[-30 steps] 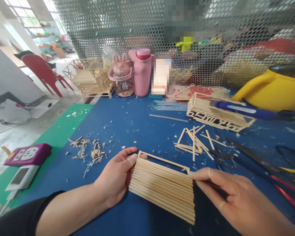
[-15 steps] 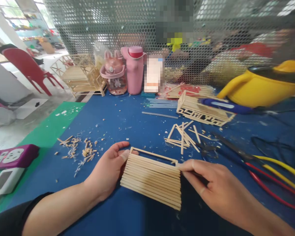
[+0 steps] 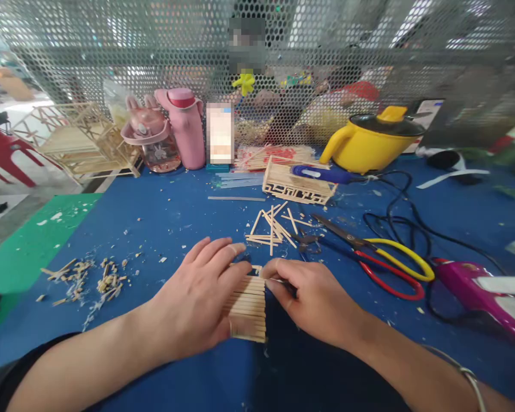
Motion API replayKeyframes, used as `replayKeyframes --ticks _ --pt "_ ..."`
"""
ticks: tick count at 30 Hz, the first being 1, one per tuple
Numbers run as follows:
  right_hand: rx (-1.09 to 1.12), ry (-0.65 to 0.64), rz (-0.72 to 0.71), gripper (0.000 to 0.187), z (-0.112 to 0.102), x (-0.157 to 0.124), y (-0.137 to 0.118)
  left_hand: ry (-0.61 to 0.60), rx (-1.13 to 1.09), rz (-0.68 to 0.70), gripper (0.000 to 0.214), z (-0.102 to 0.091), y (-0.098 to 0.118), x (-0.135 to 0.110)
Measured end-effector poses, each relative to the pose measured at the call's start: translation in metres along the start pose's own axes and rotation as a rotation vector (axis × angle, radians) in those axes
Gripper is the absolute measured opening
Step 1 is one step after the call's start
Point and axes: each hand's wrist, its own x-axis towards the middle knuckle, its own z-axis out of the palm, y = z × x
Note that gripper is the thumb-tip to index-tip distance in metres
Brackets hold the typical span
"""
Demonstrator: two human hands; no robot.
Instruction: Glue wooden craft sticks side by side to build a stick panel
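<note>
Wooden panel point(image 3: 249, 300), edges gripped by 2 hands point(image 3: 201, 289) point(image 3: 320, 300); blue table point(image 3: 175, 214) separates them from scissors point(image 3: 371, 249).

This looks like a handicraft workshop. The blue tabletop point(image 3: 154, 226) is strewn with cut wooden sticks point(image 3: 272, 232) and, to the left, a litter of offcuts point(image 3: 111, 280); a slatted stick panel point(image 3: 253, 298) is at the near side. Scissors point(image 3: 351, 236) and a corded blue tool point(image 3: 321, 173) are on the right, translucent glue sticks point(image 3: 242, 183) farther back. A stick-built model house point(image 3: 77, 143) stands far left. Behind, a perforated metal screen point(image 3: 175, 40) walls off the bench, though a pink tumbler point(image 3: 187, 134) and yellow electric pot point(image 3: 371, 146) add a homely touch.
</note>
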Motion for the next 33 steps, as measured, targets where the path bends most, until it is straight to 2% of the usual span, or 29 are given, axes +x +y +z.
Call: replayKeyframes --ticks 2,4,8,11,16,22,23,25,26,28,29,31,33 --pt "0.0 0.008 0.003 0.011 0.0 -0.001 -0.001 -0.115 0.04 0.038 0.09 0.006 0.0 0.002" --pt "0.001 0.016 0.009 0.009 0.0 -0.002 -0.001 -0.211 0.067 0.026 0.109 0.011 -0.001 0.0" --pt "-0.018 -0.001 0.015 0.007 -0.004 0.002 -0.001 -0.227 0.124 -0.065 0.096 0.015 0.005 -0.004" --pt "-0.028 -0.033 -0.008 0.009 -0.01 0.015 0.002 -0.184 0.147 -0.141 0.088 0.015 0.013 -0.002" --pt "0.004 -0.109 -0.06 0.012 -0.018 0.042 0.011 -0.108 0.173 -0.349 0.085 0.02 0.026 0.007" --pt "0.062 -0.094 -0.018 0.013 -0.013 0.042 0.017 -0.071 -0.014 -0.348 0.097 0.022 0.021 0.006" --pt "0.072 -0.094 -0.022 0.013 -0.013 0.041 0.017 -0.034 -0.082 -0.335 0.099 0.019 0.018 0.0" --pt "0.084 -0.105 -0.033 0.014 -0.014 0.04 0.017 0.127 -0.255 -0.366 0.091 0.009 0.012 -0.018" --pt "0.084 -0.11 -0.039 0.015 -0.015 0.04 0.017 0.271 -0.353 -0.466 0.077 0.004 0.01 -0.03" --pt "0.071 -0.111 -0.043 0.016 -0.015 0.042 0.019 0.572 -0.58 -0.749 0.052 -0.004 0.011 -0.054" --pt "0.064 -0.107 -0.042 0.017 -0.014 0.043 0.02 0.682 -0.696 -0.868 0.047 -0.004 0.014 -0.065" --pt "0.069 -0.094 -0.044 0.016 -0.013 0.044 0.022 0.644 -0.861 -0.971 0.048 0.003 0.023 -0.08" --pt "0.085 -0.081 -0.051 0.016 -0.011 0.045 0.022 0.558 -0.853 -0.898 0.054 0.017 0.034 -0.084"
